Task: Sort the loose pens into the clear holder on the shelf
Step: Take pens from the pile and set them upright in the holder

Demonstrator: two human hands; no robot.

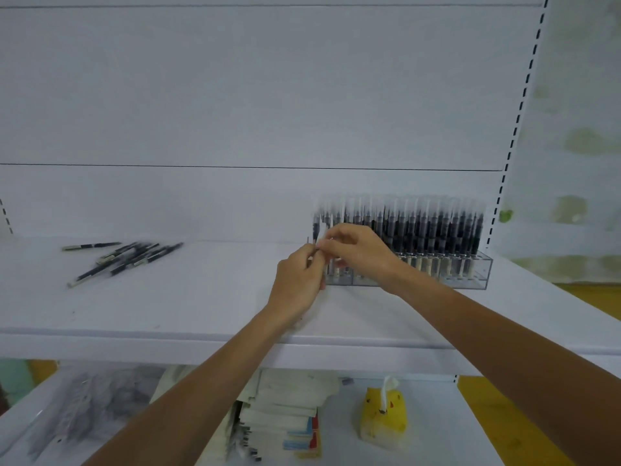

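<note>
- Though motion blurs it, a single dark pen with a pale cap (316,230) stands roughly upright at the left end of the clear plastic holder (470,275), pinched between the two hands.
- The right hand (356,252) reaches across the holder's front left part, with thumb and forefinger closed on the pen's upper part near the cap.
- The left hand (297,284) sits just below and to the left of the right hand, its fingers curled in on the pen's lower part. The fingertips of the two hands nearly touch.
- The clear plastic holder stands on the right half of the white metal shelf (201,307), close to the back panel. It is packed with rows of upright dark pens with pale caps (430,227).
- The loose dark pens (124,258) lie in a crossed heap on the left part of the same shelf, well apart from the holder. One lies alone at the heap's upper left.
- A slotted white upright (519,116) rises at the shelf's right edge, with a green-mottled wall (578,146) beyond it.
- On the lower shelf, a stack of pale paper packets (285,415) lies beneath the forearms. A yellow tissue pack (383,415) with white tissue poking out of its top stands just to the stack's right.
</note>
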